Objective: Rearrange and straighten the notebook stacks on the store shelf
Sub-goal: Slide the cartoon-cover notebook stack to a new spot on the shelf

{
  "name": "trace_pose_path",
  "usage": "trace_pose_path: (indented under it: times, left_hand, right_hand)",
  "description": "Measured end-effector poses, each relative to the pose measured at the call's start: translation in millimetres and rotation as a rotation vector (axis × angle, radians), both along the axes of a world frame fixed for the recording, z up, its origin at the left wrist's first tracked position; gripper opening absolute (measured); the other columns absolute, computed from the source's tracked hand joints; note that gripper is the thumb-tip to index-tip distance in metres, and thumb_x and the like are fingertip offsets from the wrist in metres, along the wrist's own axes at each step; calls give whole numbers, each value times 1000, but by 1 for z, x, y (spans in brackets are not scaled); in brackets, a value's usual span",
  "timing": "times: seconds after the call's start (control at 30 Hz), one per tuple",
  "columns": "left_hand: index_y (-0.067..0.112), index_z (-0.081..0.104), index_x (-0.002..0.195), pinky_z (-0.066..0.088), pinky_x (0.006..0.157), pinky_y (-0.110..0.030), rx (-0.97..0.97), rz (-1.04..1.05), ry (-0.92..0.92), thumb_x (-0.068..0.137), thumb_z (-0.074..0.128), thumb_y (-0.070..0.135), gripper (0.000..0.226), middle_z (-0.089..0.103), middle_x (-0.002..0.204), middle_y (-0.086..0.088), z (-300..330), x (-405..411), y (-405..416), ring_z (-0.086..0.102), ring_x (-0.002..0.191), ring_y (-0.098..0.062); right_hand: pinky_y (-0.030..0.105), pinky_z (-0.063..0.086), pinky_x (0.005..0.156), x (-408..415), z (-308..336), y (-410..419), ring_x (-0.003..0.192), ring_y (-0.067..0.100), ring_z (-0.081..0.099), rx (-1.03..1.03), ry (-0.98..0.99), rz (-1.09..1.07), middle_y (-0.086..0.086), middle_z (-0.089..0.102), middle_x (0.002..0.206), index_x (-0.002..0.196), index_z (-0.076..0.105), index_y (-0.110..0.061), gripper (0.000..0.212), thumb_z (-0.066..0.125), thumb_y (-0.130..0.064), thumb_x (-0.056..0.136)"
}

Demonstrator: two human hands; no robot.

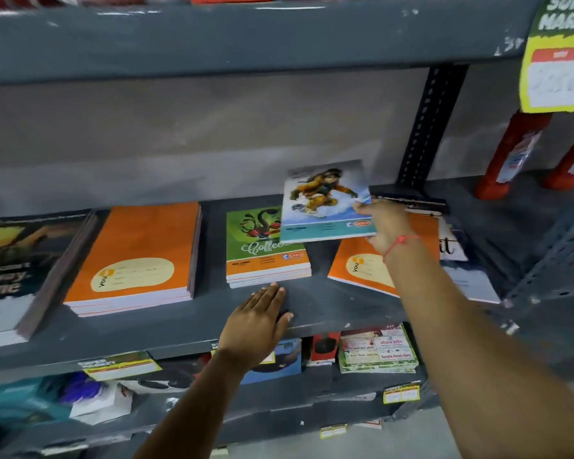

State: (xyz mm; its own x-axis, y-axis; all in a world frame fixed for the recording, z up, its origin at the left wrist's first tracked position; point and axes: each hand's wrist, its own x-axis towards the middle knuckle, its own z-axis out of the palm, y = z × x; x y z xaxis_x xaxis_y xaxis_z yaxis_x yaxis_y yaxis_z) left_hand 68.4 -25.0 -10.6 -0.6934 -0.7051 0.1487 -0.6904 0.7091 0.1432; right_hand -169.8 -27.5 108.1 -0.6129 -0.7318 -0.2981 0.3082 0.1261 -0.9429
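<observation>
my right grip (pixel 383 226) pinches a snowboarder-cover notebook (pixel 325 202), lifted above the green "coffee" stack (pixel 265 250) w/ a goli logo. left grip (pixel 257 321) lies flat & open on the shelf (pixel 328 309), holding nothing. orange "you" stacks (pixel 140 256) sit either side. yellow "super market" sign (pixel 559 54) top right.

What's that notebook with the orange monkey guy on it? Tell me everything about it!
The monkey notebook is thin, with a glossy-looking cover: an orange-brown figure on pale blue, then a teal band with print. The right hand pinches its right edge, holding it tilted in the air above the shelf, its lower left corner overlapping the green Coffee stack in view.
</observation>
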Motion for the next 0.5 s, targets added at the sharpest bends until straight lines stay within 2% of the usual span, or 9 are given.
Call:
trace_pose_path:
  times: [0.07, 0.1, 0.13, 0.23, 0.33, 0.37, 0.4, 0.47, 0.5]
  left_hand:
    - [7, 69, 109, 57, 79, -34, -39, 22, 9, 97, 12, 42, 67, 71, 113, -10, 4, 20, -1, 70, 99, -23]
    - [8, 70, 106, 58, 77, -34, -46, 35, 2, 97, 7, 42, 72, 73, 110, -9, 3, 29, -3, 71, 97, -21]
    - [9, 70, 106, 57, 77, -33, -75, 43, 16, 97, 5, 42, 74, 73, 110, -8, 2, 36, -4, 71, 97, -20]
    - [10, 70, 107, 56, 80, -33, -83, 40, 34, 97, 5, 41, 73, 73, 110, -6, -1, 44, -8, 70, 97, -18]
    - [9, 71, 105, 57, 80, -32, -70, 42, 51, 97, 6, 40, 73, 74, 108, -6, -3, 42, -10, 71, 96, -18]
    - [9, 71, 105, 57, 80, -33, -57, 39, 53, 97, 6, 40, 72, 74, 108, -7, -2, 41, -10, 71, 96, -19]
    - [8, 71, 105, 57, 80, -33, -57, 31, 60, 97, 6, 40, 72, 74, 108, -8, -3, 41, -11, 71, 96, -19]
    - [8, 71, 105, 57, 80, -34, -46, 25, 65, 96, 7, 40, 72, 74, 108, -9, -3, 42, -11, 71, 96, -20]
    - [7, 71, 105, 57, 80, -34, -38, 29, 55, 96, 7, 40, 72, 73, 108, -9, -2, 42, -11, 71, 96, -20]
  right_hand:
    - [19, 44, 44, 26, -9, -17, 44, 13, 58, -1, 10, 71, 5, 53, 67, 65, 48, -12, 26, 59, 1, 85]
    - [17, 44, 42, 38, -16, -26, 43, 13, 58, 12, 20, 104, 6, 53, 67, 65, 48, -12, 26, 59, 2, 84]
    - [19, 45, 45, 47, -23, -35, 49, 16, 57, 34, 40, 125, 7, 53, 67, 63, 48, -11, 27, 60, 2, 84]
    - [35, 47, 68, 68, -42, -56, 67, 23, 55, 133, 151, 166, 12, 56, 72, 57, 47, -11, 31, 65, -1, 80]
    - [34, 46, 72, 77, -58, -66, 74, 25, 58, 199, 272, 169, 14, 58, 75, 52, 46, -13, 35, 68, -8, 79]
    - [30, 48, 68, 78, -61, -66, 74, 25, 58, 229, 356, 173, 13, 58, 75, 52, 45, -14, 36, 69, -12, 79]
    - [23, 46, 57, 79, -64, -64, 68, 25, 57, 256, 448, 172, 9, 57, 69, 51, 44, -14, 38, 69, -18, 79]
    - [16, 35, 38, 80, -69, -60, 53, 15, 51, 311, 620, 180, 2, 52, 61, 52, 44, -14, 40, 68, -28, 80]
    - [17, 32, 36, 80, -69, -59, 54, 15, 55, 338, 691, 190, 4, 57, 65, 56, 47, -12, 37, 66, -32, 81]
